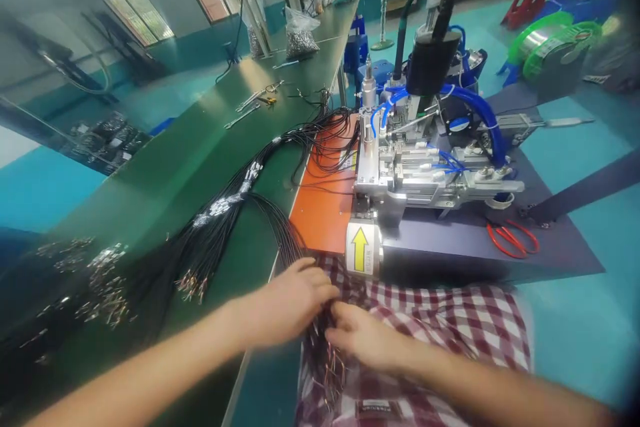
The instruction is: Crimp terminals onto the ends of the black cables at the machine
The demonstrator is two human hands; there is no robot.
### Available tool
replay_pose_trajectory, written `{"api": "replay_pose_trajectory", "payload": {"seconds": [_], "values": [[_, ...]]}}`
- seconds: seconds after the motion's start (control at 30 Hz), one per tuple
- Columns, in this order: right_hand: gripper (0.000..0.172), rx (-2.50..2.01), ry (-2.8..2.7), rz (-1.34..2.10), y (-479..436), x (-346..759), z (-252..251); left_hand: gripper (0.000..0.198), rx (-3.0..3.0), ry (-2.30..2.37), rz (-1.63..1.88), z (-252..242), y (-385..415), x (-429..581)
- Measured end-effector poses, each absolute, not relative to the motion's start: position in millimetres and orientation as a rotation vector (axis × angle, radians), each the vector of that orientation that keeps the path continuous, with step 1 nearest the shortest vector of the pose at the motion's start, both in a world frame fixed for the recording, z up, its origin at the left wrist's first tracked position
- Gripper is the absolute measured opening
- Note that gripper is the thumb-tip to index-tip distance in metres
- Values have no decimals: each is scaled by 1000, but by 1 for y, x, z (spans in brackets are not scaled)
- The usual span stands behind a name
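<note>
My left hand [295, 297] is closed over a bundle of thin black cables [280, 233] that runs off the table's edge toward my lap. Close beside it, the curled fingers of my right hand [363, 333] pinch at the same bundle just below. Bare coppery wire ends [333, 370] hang beneath both hands, over a red-and-white checked cloth [450, 320] on my lap. The exact grip of the fingertips is partly hidden. A larger bunch of black cables [220, 227], wrapped with shiny silvery pieces, lies on the green table to the left.
A metal machine [415, 173] with blue air hoses stands on the right, beside an orange plate [325, 213]. Red-handled pliers [513, 240] lie on its dark base. Wrenches [245, 113] and a bag of small parts [300, 37] are farther back. A green wire spool [545, 43] stands behind.
</note>
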State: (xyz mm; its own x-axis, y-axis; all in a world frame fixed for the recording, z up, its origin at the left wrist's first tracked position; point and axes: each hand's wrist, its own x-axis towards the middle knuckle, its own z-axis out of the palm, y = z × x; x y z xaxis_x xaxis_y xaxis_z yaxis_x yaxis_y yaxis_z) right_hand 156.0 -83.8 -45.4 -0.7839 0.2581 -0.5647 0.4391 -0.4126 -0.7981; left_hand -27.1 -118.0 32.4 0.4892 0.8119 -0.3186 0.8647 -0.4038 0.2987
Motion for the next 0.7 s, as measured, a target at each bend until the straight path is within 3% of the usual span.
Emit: {"api": "replay_pose_trajectory", "payload": {"seconds": [0.1, 0.2, 0.37, 0.53, 0.7], "values": [[19, 957, 2161, -2027, -77, 169, -45, 21, 2288, 1398, -210, 17, -126, -18], [12, 891, 2342, -1834, -72, 172, -42, 15, 2224, 1472, -177, 14, -126, -19], [1, 855, 2385, -1805, -75, 166, -49, 17, 2072, 1624, 37, 11, -133, -16], [25, 792, 2362, -1942, -80, 173, -62, 18, 1927, 1751, 245, -4, -145, -16], [21, 913, 2268, -2163, -73, 189, -59, 15, 1798, 1803, 363, -7, -141, -17]]}}
